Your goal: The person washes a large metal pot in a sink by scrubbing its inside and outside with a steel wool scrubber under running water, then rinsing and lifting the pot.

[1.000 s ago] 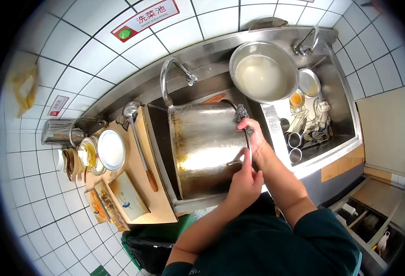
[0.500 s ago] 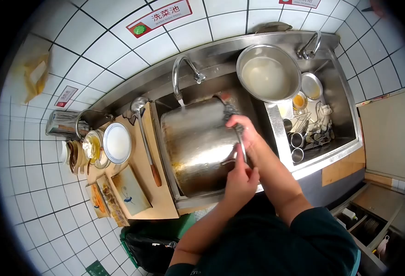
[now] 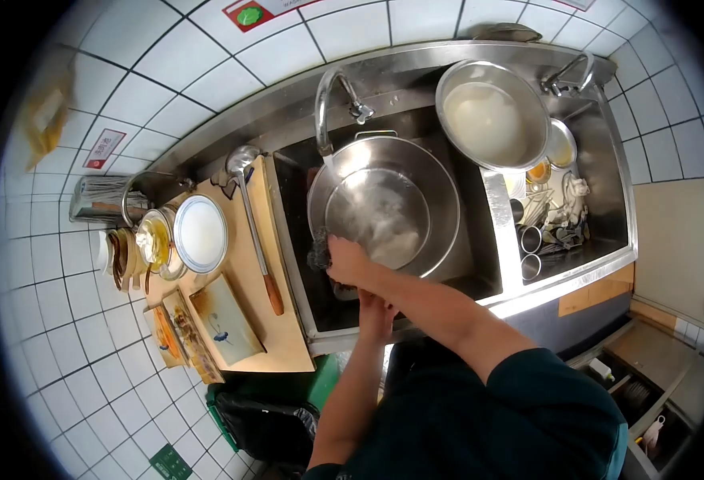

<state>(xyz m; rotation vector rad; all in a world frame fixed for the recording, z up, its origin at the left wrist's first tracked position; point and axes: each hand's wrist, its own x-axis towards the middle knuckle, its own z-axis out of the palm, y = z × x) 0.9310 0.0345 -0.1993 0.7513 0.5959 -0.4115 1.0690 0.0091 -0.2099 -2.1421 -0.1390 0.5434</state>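
Note:
A large steel pot (image 3: 440, 180) stands upright in the left sink basin, its opening facing up, with some water on its bottom. Water runs from the curved faucet (image 3: 322, 120) into it. My right hand (image 3: 345, 260) is closed on a dark steel-wool scrubber (image 3: 318, 250) at the pot's left front rim. Just below, by the near side of the pot, my left hand (image 3: 376, 314) has its fingers bent against the pot's edge; what they grip is hidden behind the rim and the right forearm.
A steel bowl of cloudy liquid (image 3: 486, 120) sits on the divider. The right basin (image 3: 608, 208) holds utensils, cups and dishes. On the left board (image 3: 288, 340) lie a ladle (image 3: 257, 232), a rectangular plate (image 3: 228, 320) and a white bowl (image 3: 201, 234). A bin (image 3: 268, 428) stands below.
The pot has turned from lying on its side to upright, opening up. Both hands moved left and down from its right end to the near left rim. Faucet water now falls inside it.

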